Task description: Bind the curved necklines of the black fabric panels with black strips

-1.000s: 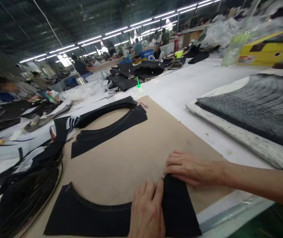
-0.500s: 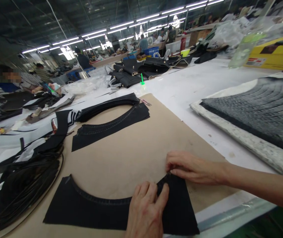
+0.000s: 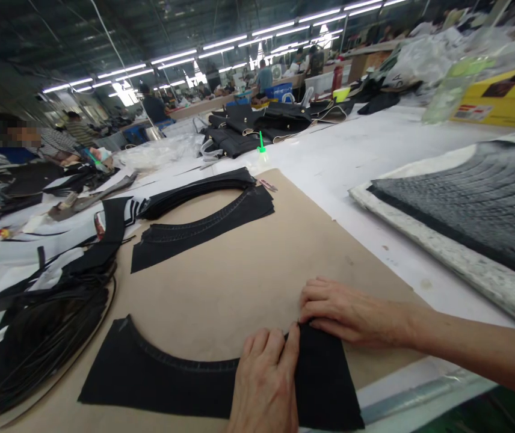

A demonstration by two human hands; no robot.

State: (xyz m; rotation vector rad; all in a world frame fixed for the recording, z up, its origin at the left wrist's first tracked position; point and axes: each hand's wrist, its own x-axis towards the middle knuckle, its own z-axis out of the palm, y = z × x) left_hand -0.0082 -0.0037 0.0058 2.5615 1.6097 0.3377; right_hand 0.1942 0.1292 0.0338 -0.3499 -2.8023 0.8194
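A black, flat piece with a curved cut-out edge lies on the brown sheet in front of me; I cannot tell if it is leather or fabric. A narrow strip with pale marks follows its curve. My left hand presses down on the piece, its fingers bent over the curved edge, thumb pointing toward my right hand. At the upper right end of that edge, my right hand has its fingers curled and pinches the edge. Its fingertips are partly hidden. The two hands nearly touch.
Beyond lies a stack of similar black curved pieces, with small thread snips and a green-tipped bottle close by. Black strips are heaped at left. A grey-black padded slab occupies the right. Other people sit farther back.
My left thumb has moved in closer to the edge, beside my right fingertips. The edge at the right end now looks folded down more. The right hand has shifted slightly.
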